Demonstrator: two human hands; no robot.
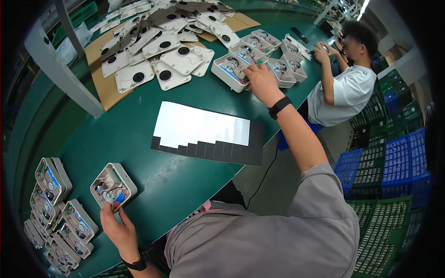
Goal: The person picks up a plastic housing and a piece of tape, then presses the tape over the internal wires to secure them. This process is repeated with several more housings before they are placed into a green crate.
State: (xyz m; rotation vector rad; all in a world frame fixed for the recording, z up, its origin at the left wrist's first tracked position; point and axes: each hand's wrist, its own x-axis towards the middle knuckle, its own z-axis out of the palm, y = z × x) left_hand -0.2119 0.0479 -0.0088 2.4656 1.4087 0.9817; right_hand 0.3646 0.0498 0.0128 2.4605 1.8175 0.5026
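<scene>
At the left of the green table, a white open plastic housing (131,184) holds wires, a blue part and a small green board. My left hand (119,231) pinches its near wall, fingertips over the rim and thumb outside. My right arm reaches far across to a group of similar housings. There my right hand (264,83) has its fingers curled over the near right side of one white housing (238,87); its fingertips are partly hidden. Red and dark wires and a blue strip show inside that housing.
Several filled housings (79,221) are stacked at the left edge. White panels with black round parts (165,75) pile up on cardboard (98,83). A black sheet with white strips (201,125) lies mid-table. Another person (345,92) works at the right, near stacked crates (389,160).
</scene>
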